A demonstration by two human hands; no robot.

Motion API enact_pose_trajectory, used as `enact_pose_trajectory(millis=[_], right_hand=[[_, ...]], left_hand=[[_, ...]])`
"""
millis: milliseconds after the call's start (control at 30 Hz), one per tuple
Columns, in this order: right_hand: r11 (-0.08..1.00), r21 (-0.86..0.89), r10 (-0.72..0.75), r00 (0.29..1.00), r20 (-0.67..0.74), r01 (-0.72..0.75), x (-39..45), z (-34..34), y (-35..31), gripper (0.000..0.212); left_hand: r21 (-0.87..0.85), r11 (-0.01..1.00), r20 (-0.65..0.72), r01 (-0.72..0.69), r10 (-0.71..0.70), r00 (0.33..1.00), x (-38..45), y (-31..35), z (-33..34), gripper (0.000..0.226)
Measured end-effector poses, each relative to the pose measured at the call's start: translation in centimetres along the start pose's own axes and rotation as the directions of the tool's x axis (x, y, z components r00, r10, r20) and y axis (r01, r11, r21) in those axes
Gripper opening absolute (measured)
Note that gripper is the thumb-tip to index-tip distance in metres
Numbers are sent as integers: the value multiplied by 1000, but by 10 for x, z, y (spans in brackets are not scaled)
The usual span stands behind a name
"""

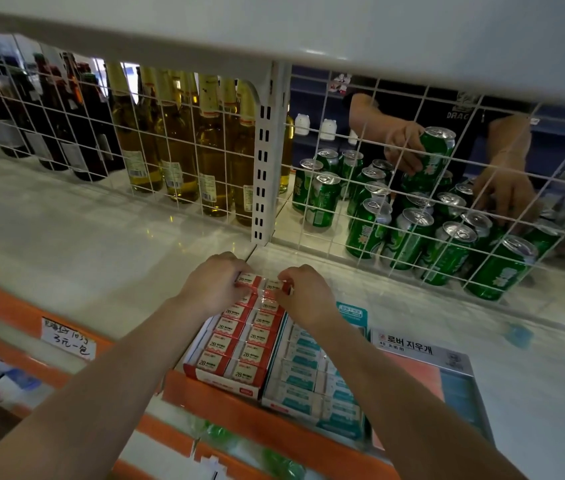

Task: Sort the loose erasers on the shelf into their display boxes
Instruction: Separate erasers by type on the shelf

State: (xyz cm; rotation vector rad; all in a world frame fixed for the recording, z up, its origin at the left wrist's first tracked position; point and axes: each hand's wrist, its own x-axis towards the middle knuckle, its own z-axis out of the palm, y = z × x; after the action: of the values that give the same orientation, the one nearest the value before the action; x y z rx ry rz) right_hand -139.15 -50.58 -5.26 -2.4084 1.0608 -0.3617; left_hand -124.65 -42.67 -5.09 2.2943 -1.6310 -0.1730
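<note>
Hands: your left hand and right hand each pinch a red-and-white 2B eraser at the far end of the red cardboard display box.
Done: 2 columns look nearly full; the teal-and-white eraser box beside it looks stocked.
Left: you seat these 2; the pale shelf shows no other loose erasers.

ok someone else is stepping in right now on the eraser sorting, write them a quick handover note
Left hand: pinching a red 2B eraser at the far end of the red display box.
Right hand: pinching a second red eraser beside it, same row.
Done: the red box shows two near-full columns; the teal display box to its right also looks filled.
Left: seat these two erasers in the far row. One small blue item lies loose on the shelf to the right; too blurred to tell if it is an eraser.
</note>
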Motion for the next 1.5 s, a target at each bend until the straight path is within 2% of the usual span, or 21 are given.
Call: enact_pose_trajectory(millis=[200,367,567,933,1300,1367,1500], right_hand=[[999,16,40,999,-17,-40,-11,-20,19,28],[995,-23,98,994,-37,-99,-35,-55,52,28],[971,-45,229,968,-105,-234,-82,-95,102,30],[918,0,390,905,-168,-396,-203,-156,200,29],[842,55,534,816,-220,-536,-284,-195,284,29],[838,65,540,808,-235,-541,-289,-203,295,29],[820,42,558,782,-278,-570,-295,-224,318,31]], left_hand=[[-65,997,-70,-30,26,997,-9,21,1,36],[-34,994,-8,-105,104,995,-13,56,0,24],[-61,973,69,-224,228,971,-17,121,15,26],[-183,883,209,-433,465,860,-24,266,67,21],[-208,816,349,-539,576,739,-35,373,121,23],[-198,818,350,-540,574,740,-35,388,128,24],[-190,848,301,-495,530,793,-33,414,139,27]])
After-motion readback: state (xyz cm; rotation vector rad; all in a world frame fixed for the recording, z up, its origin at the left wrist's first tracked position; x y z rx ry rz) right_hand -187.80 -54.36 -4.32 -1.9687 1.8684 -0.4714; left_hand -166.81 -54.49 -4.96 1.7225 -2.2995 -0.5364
